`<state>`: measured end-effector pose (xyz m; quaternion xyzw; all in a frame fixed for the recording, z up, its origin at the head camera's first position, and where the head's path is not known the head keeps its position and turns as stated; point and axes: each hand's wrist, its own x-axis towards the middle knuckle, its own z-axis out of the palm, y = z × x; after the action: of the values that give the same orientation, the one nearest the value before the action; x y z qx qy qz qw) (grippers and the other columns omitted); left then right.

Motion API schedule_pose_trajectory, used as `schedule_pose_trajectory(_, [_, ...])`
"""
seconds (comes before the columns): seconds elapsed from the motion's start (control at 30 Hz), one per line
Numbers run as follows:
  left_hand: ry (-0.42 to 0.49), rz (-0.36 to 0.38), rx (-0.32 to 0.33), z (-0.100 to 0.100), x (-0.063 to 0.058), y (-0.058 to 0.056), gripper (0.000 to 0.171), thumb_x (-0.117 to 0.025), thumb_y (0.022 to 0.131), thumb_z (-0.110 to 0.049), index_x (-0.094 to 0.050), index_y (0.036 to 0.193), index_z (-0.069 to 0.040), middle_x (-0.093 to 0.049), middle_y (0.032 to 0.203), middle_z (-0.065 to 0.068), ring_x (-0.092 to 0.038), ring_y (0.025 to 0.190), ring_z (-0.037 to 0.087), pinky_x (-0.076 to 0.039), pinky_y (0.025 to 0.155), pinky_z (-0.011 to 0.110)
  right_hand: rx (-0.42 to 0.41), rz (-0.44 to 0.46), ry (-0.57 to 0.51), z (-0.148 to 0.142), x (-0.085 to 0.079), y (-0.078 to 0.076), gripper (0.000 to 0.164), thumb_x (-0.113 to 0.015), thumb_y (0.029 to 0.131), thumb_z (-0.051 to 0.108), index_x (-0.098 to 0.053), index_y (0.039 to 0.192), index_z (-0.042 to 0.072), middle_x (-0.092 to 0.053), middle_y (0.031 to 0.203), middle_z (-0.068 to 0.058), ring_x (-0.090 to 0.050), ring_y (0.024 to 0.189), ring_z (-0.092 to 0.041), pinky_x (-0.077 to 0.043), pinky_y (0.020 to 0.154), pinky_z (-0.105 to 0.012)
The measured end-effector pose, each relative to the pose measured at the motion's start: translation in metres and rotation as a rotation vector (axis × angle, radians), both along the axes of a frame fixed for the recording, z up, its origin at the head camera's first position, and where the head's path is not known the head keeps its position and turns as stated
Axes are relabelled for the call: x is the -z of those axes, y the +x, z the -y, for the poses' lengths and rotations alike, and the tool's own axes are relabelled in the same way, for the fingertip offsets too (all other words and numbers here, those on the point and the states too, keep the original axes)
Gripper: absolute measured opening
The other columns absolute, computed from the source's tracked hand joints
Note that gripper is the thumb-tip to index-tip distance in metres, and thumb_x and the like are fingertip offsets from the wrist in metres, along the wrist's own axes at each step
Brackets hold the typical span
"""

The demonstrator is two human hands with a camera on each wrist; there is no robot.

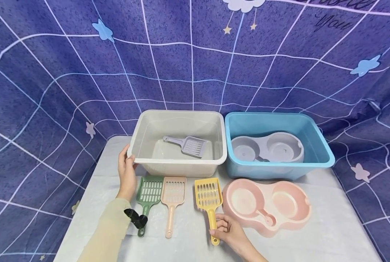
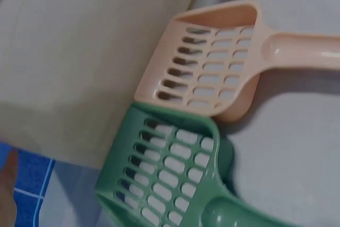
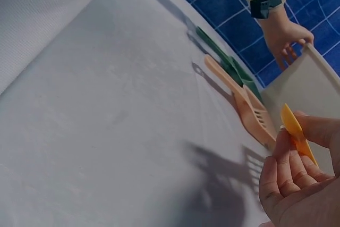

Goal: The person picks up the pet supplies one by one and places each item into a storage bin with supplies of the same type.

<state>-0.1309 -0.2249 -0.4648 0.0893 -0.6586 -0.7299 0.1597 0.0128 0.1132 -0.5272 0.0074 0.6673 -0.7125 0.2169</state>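
Observation:
At the left front corner of the off-white litter tray [image 1: 178,161], my left hand [image 1: 127,176] grips the rim, thumb on the inner side. My right hand [image 1: 230,231] pinches the handle of a yellow litter scoop [image 1: 212,220] between thumb and fingers. The right wrist view shows the scoop handle [image 3: 295,131] edge-on, raised over the table with its shadow below. Inside the off-white tray lies a grey litter scoop [image 1: 181,143]. A green litter scoop [image 1: 145,208] and a peach litter scoop [image 1: 171,216] lie side by side before that tray, heads toward it.
To the right stands a blue litter tray [image 1: 280,164] holding a grey double pet bowl [image 1: 263,145]. A pink double pet bowl [image 1: 268,203] sits in front of it. Dark blue patterned cloth [image 1: 191,65] hangs behind and around the white-covered table [image 1: 185,251].

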Motion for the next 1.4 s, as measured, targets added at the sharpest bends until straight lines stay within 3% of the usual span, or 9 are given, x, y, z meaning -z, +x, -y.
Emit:
schedule_pose_trajectory(0.23, [0.009,0.008,0.015,0.011,0.023,-0.009,0.052,-0.031,0.103,-0.009,-0.031,0.155,-0.016,-0.041,0.144,0.01,-0.045,0.121,0.026,-0.04,0.1,0.029,-0.03,-0.019,-0.035,-0.003,-0.007,0.001,0.059,-0.073,0.083,-0.003,-0.043,0.13,-0.022,-0.063,0.092,-0.011,-0.058,0.074,-0.005,-0.049,0.065,-0.015])
schedule_pose_trajectory(0.33, [-0.004,0.002,0.011,0.012,0.027,-0.01,0.052,-0.031,0.104,-0.01,-0.031,0.155,-0.019,-0.042,0.143,0.01,-0.046,0.121,0.024,-0.039,0.102,0.031,-0.056,-0.017,-0.037,-0.005,-0.01,0.002,0.059,-0.072,0.084,-0.002,-0.042,0.131,-0.022,-0.063,0.094,-0.011,-0.06,0.076,-0.007,-0.05,0.067,-0.017])
schedule_pose_trajectory(0.6, [-0.021,0.019,0.037,0.012,0.024,-0.009,0.053,-0.03,0.104,-0.011,-0.028,0.156,-0.016,-0.04,0.144,0.014,-0.047,0.114,0.012,-0.037,0.105,0.039,-0.098,-0.03,-0.046,-0.01,-0.017,0.003,0.06,-0.073,0.084,-0.001,-0.042,0.131,-0.021,-0.063,0.094,-0.01,-0.06,0.077,-0.008,-0.05,0.067,-0.018])
schedule_pose_trajectory(0.77, [-0.022,0.016,0.012,0.014,0.029,-0.01,0.052,-0.032,0.104,-0.014,-0.031,0.155,-0.021,-0.044,0.139,0.01,-0.048,0.117,0.021,-0.039,0.101,0.034,-0.115,-0.027,-0.078,-0.01,-0.024,0.005,0.059,-0.073,0.085,-0.001,-0.042,0.132,-0.021,-0.062,0.094,-0.012,-0.06,0.077,-0.008,-0.05,0.067,-0.018])
schedule_pose_trajectory(0.97, [-0.009,0.001,0.005,0.01,0.027,-0.01,0.051,-0.032,0.104,-0.014,-0.033,0.155,-0.02,-0.045,0.138,0.011,-0.049,0.115,0.018,-0.039,0.101,0.034,-0.128,-0.055,-0.042,-0.012,-0.031,0.004,0.059,-0.073,0.085,-0.001,-0.043,0.131,-0.021,-0.061,0.093,-0.01,-0.059,0.077,-0.008,-0.049,0.067,-0.018])
schedule_pose_trajectory(1.17, [-0.008,0.009,-0.004,0.009,0.026,-0.011,0.052,-0.031,0.104,-0.014,-0.032,0.155,-0.02,-0.043,0.14,0.01,-0.046,0.121,0.025,-0.04,0.1,0.033,-0.141,-0.079,-0.039,-0.014,-0.036,0.004,0.057,-0.073,0.084,-0.002,-0.043,0.13,-0.021,-0.06,0.092,-0.008,-0.059,0.077,-0.008,-0.049,0.068,-0.017])
schedule_pose_trajectory(1.4, [0.016,0.021,-0.012,0.009,0.022,-0.01,0.052,-0.032,0.103,-0.011,-0.033,0.155,-0.017,-0.044,0.139,0.012,-0.049,0.112,0.014,-0.04,0.1,0.035,-0.171,-0.106,-0.058,-0.018,-0.04,0.005,0.059,-0.074,0.085,0.0,-0.043,0.13,-0.022,-0.057,0.094,-0.006,-0.054,0.079,-0.007,-0.046,0.069,-0.016])
